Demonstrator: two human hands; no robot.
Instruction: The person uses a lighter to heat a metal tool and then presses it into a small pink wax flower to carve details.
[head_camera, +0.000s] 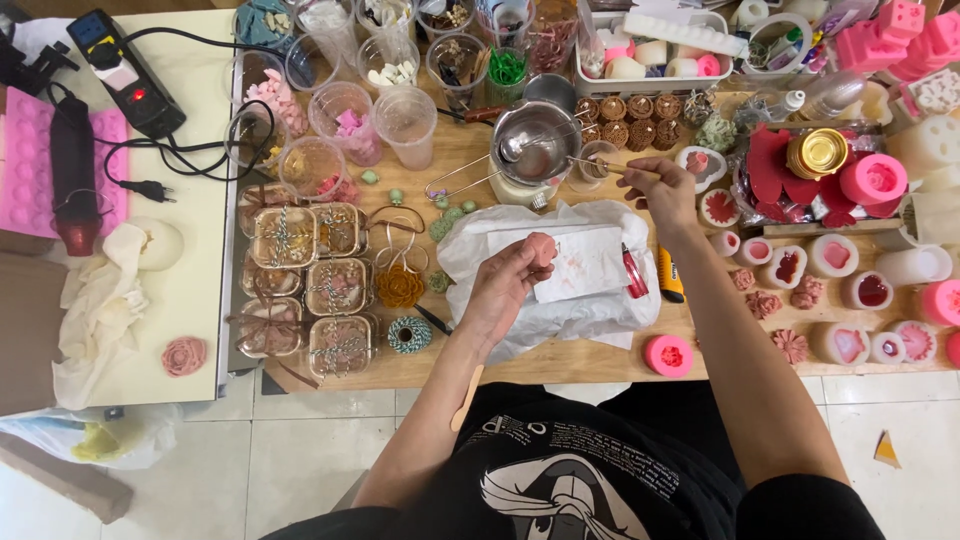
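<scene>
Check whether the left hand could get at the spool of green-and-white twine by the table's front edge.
Probably yes. The left hand holds a small pink moulded piece, so its fingers are occupied, but the spool of green-and-white twine sits exposed just beside the forearm, nothing covering it.

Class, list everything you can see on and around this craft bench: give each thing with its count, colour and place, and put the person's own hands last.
Metal pot: one, silver, back centre of the wooden bench.
Clear plastic cups: many, back left of the bench.
Small gift boxes: about six, clear with twine, left edge of the bench.
Twine spool: one, green and white, front left.
White paper: one crumpled sheet, stained pink, centre.
Silicone moulds: many, pink and white, right side.
Power strip: one, black, side table at left.
Rose-shaped piece: one, pink, side table.
Left hand: holds a small pink piece over the paper.
Right hand: grips the pot's wire handle.
</scene>
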